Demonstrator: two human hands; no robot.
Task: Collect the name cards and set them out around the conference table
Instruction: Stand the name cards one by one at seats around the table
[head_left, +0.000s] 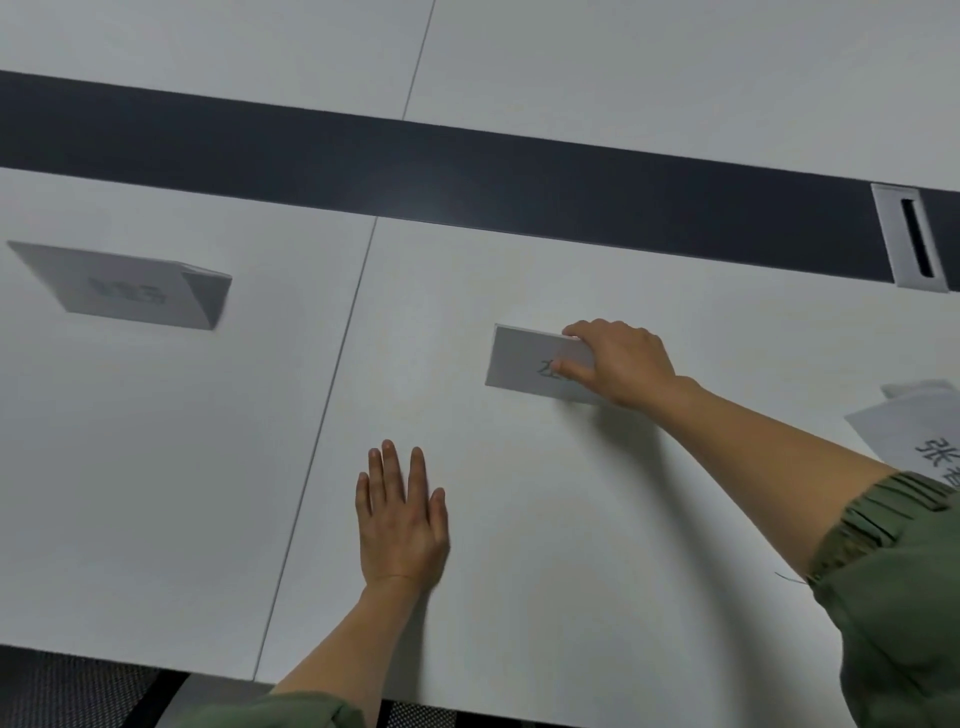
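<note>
While my left hand (402, 525) lies flat and spread on the conference table (156, 467) as a brace, my right hand (618, 361) pinches the name card (524, 361) upright near the dark centre strip (467, 176), seating it square; another card (130, 283) stands to the left.

On the loose white sheet (919, 447) at my right, dark handwritten characters run along the edge; the first reads 张, the next is cut off by my sleeve. The name card (535, 361) under my right hand (618, 361) shows part of one character, too hidden to read. The far-left card (130, 286) bears blurred, unreadable writing.
</note>
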